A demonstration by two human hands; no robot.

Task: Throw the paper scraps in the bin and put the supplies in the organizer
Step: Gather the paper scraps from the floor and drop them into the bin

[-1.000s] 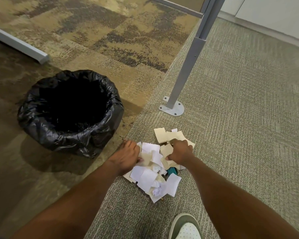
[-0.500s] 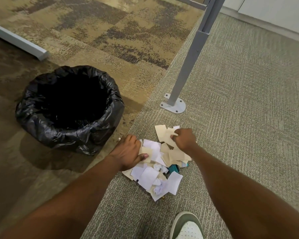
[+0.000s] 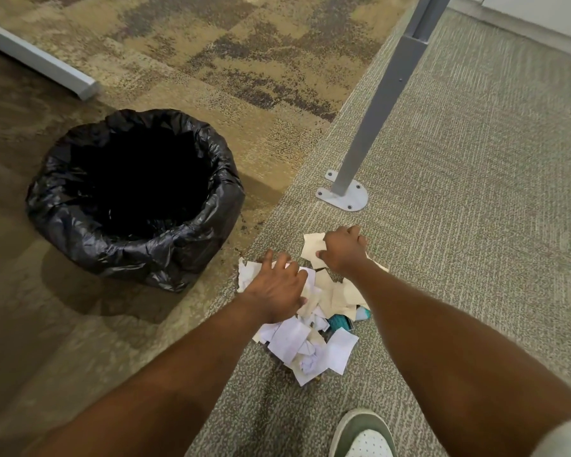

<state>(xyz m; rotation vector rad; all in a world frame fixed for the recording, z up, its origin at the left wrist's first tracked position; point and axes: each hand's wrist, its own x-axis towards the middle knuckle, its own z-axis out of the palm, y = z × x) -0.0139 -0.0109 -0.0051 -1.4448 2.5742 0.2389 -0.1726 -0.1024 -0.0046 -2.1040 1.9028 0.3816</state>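
Observation:
A heap of white and tan paper scraps lies on the grey-green carpet in front of me. My left hand lies flat on the heap's left side with fingers spread. My right hand sits at the far edge, fingers curled onto a tan scrap. Something teal peeks out from under the papers on the right; what it is cannot be told. The bin, lined with a black bag, stands open to the left of the heap.
A grey metal post with a bolted foot plate rises just beyond the heap. A grey bar lies on the brown carpet at far left. My shoe is near the bottom edge.
My left hand opened from a curled grip and spread flat over the papers. My right hand slid further away to the heap's far edge.

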